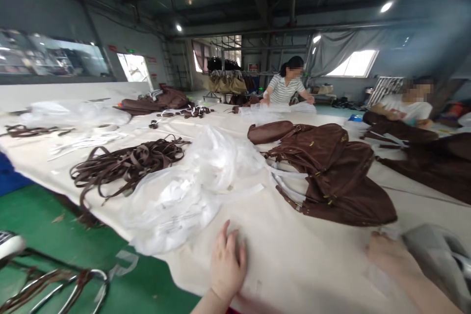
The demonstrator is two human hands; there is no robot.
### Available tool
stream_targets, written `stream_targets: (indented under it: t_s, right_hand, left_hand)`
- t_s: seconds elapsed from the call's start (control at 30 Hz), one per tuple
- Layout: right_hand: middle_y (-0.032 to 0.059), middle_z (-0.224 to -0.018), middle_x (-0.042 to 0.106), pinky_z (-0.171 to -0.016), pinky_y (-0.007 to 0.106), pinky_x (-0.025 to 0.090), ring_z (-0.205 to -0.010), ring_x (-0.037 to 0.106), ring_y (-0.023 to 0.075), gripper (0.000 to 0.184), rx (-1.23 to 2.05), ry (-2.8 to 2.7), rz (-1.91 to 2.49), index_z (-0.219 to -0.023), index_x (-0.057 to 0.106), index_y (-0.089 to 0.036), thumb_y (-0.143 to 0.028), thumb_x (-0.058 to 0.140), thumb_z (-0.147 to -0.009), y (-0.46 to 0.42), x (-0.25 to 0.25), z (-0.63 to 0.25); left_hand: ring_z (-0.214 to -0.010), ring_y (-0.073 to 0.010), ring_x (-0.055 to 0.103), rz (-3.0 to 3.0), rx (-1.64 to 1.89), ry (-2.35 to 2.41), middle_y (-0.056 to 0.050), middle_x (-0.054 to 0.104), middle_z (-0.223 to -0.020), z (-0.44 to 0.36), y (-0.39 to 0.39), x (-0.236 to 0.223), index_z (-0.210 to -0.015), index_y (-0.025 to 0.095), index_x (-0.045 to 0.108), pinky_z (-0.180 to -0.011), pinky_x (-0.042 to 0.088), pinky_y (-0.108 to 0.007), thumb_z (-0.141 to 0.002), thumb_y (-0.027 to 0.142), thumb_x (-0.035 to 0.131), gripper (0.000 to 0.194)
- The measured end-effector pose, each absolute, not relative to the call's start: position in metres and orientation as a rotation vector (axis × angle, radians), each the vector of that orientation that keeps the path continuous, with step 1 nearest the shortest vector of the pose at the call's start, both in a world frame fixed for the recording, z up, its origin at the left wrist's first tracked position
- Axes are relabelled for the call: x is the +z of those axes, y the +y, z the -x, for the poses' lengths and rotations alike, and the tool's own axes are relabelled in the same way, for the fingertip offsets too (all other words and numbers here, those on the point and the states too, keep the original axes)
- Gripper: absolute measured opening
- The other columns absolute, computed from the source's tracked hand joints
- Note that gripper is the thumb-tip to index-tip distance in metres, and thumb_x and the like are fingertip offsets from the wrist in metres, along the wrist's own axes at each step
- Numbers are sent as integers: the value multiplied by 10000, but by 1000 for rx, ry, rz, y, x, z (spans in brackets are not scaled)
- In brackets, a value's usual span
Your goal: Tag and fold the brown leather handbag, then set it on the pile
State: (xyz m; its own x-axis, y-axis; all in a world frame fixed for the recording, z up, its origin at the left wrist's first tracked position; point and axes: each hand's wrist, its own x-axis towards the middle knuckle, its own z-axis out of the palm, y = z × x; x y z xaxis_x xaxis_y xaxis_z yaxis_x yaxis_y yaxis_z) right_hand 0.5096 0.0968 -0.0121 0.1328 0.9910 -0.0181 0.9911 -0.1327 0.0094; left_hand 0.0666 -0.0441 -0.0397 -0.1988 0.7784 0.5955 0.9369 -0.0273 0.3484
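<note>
My left hand (228,260) rests on the cream-covered table (279,260), its fingers extended and slightly apart, with nothing in it. To the right, my right hand (388,252) is blurred; its fingers look closed, and something pale and translucent shows at the fingertips, too smeared to name. Beside that hand stands a grey object (437,250), partly cut off and blurred. Several dark brown bags (334,176) with brass zips lie in an overlapping row just beyond both hands. A crumpled clear plastic bag (184,201) with white pieces inside sits ahead of my left hand.
Brown straps (128,162) are heaped left of the plastic bag, some hanging over the table edge. A person in a striped shirt (289,88) works across the table; another person (405,105) is at the right among brown bags (434,157). A metal-framed stool (69,284) stands at lower left.
</note>
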Motion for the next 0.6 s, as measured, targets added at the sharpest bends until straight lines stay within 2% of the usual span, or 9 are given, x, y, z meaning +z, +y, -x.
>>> stream_targets:
  t_s: [0.1, 0.2, 0.27, 0.37, 0.43, 0.5, 0.6]
  right_hand:
    - [243, -954, 675, -787, 394, 488, -883, 681, 325, 300, -11, 2071, -2273, -868, 684, -90, 2, 459, -691, 97, -18, -516]
    - [243, -968, 671, -791, 398, 476, -907, 669, 332, 313, -96, 2067, -2236, -866, 679, -94, 19, 459, -675, 98, -8, -520]
    - [203, -932, 682, -792, 385, 469, -913, 662, 324, 228, -121, 2087, -2215, -796, 671, -140, -30, 500, -694, 104, 6, -514]
    - [129, -878, 681, -794, 375, 458, -884, 654, 299, 97, -133, 2221, -2204, -745, 641, -203, -232, 553, -774, 125, 37, -488]
    - [111, -862, 674, -839, 382, 443, -911, 636, 299, 124, -275, 2380, -2313, -731, 630, -212, -330, 607, -762, 148, 60, -464]
    - [113, -925, 673, -919, 382, 413, -1029, 592, 314, 142, -600, 2408, -2598, -735, 631, -205, -327, 694, -698, 178, 80, -445]
    - [132, -961, 672, -931, 375, 429, -1078, 572, 312, 249, -839, 2308, -2824, -810, 639, -175, -362, 737, -679, 229, 97, -431]
  left_hand:
    - [-1172, -267, 526, 1814, -1039, -2045, -134, 459, -1359, -68, -45, -37, -1059, 177, 586, -948, 481, -421, -870, 266, 489, 230]
    - [-1161, -267, 535, 1831, -1031, -2050, -134, 471, -1345, -68, -46, -36, -1050, 176, 591, -945, 481, -417, -867, 266, 494, 225]
    - [-1144, -265, 546, 1838, -1027, -2043, -130, 481, -1334, -68, -46, -36, -1046, 177, 595, -939, 483, -413, -864, 267, 500, 224]
    - [-1106, -257, 571, 1831, -1015, -2023, -125, 493, -1326, -67, -44, -35, -1030, 181, 602, -918, 494, -404, -869, 292, 502, 220]
    - [-1081, -251, 588, 1826, -1008, -2010, -120, 500, -1325, -67, -43, -35, -1025, 187, 606, -898, 506, -394, -874, 316, 502, 225]
    - [-1056, -244, 604, 1838, -1000, -1999, -112, 505, -1326, -66, -42, -36, -1024, 197, 610, -878, 518, -384, -872, 332, 504, 229]
    - [-1024, -240, 624, 1858, -1003, -1981, -96, 511, -1332, -61, -39, -46, -1018, 217, 621, -852, 533, -370, -858, 341, 517, 227]
